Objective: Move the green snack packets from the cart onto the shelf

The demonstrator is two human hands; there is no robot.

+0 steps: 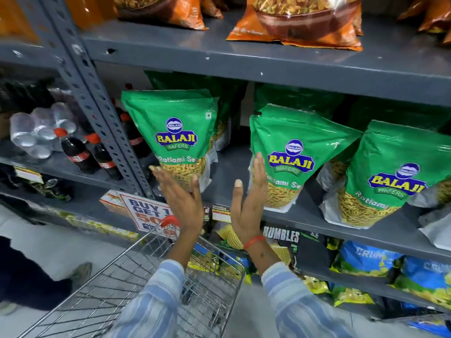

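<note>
Three green Balaji snack packets stand upright on the grey middle shelf (pixel 227 167): a left packet (pixel 170 132), a middle packet (pixel 292 152) and a right packet (pixel 390 172), with more green ones behind them. My left hand (pixel 180 198) is flat and open, its fingertips at the lower front of the left packet. My right hand (pixel 249 203) is open with its fingers against the left edge of the middle packet. Neither hand holds anything. The wire cart (pixel 136 289) stands below my arms, and its visible basket shows no packets.
Orange snack bags (pixel 300 20) fill the shelf above. Cola bottles (pixel 78 152) and wrapped cans (pixel 39 130) sit left of the perforated upright post (pixel 97 103). Blue and yellow chip bags (pixel 366 259) line the shelf below. A promo sign (pixel 146 211) hangs at the shelf edge.
</note>
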